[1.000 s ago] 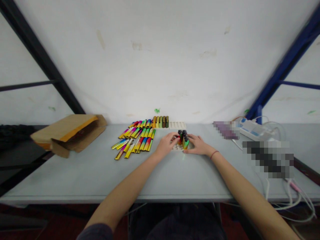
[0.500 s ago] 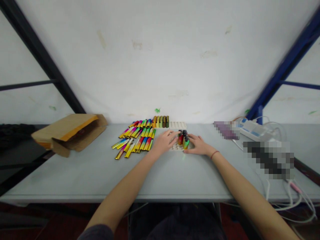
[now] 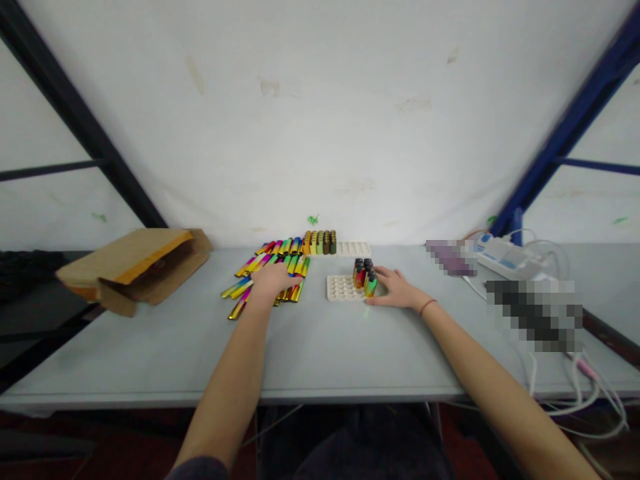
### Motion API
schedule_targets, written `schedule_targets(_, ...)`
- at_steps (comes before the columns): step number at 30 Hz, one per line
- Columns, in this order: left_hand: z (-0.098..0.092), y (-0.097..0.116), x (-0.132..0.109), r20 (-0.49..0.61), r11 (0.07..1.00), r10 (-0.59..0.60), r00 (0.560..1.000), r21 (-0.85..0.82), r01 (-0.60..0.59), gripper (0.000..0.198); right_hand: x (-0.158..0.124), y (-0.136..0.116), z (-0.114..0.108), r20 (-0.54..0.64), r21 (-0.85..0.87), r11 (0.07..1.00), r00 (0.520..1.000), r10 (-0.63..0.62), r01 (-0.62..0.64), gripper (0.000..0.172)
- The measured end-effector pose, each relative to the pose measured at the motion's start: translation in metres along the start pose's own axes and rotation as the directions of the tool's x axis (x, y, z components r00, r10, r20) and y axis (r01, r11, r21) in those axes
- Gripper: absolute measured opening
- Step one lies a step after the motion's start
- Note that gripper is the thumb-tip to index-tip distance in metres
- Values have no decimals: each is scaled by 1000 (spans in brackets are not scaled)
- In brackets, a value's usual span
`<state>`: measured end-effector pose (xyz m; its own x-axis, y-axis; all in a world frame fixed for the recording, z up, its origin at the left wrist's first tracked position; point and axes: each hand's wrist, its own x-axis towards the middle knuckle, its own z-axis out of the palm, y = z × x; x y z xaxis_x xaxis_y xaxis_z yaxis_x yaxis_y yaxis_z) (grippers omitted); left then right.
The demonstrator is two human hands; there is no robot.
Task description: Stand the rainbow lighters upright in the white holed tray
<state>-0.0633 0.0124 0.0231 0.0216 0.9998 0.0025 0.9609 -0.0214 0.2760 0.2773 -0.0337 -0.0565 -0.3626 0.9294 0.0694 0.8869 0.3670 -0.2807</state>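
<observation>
The left hand [image 3: 271,279] is nearer, directly over the glossy strips [image 3: 300,265], whose long axes slant far-right; its finger grip cannot be told. Right hand [image 3: 399,292], fingers spread, flanks upright cylinders [image 3: 359,275] in the white tray [image 3: 340,288].

My bare left hand [image 3: 271,281] palm down, thumb out rightward, fingertips hidden | my bare left forearm [image 3: 235,383] extended forward, leaning slightly right | my bare right hand [image 3: 399,291] spread, thumb apart from fingers | my red-banded right wrist [image 3: 423,301] nearly straight | my bare right forearm [image 3: 493,373] slanting inward
</observation>
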Motion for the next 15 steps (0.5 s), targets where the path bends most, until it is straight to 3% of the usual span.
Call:
schedule_targets(3,0,14,-6,127,977,-92,988,201,65,34,0,-1,-1,2,0,1000,1000,5,-5,94)
schedule_targets(6,0,23,-10,157,973,-61,986,230,23,32,-1,-2,-1,1,8,1000,1000,9,-9,93)
schedule_targets(15,4,22,-8,40,990,11,999,141,-17,34,1,0,2,-6,2,1000,1000,6,-6,93)
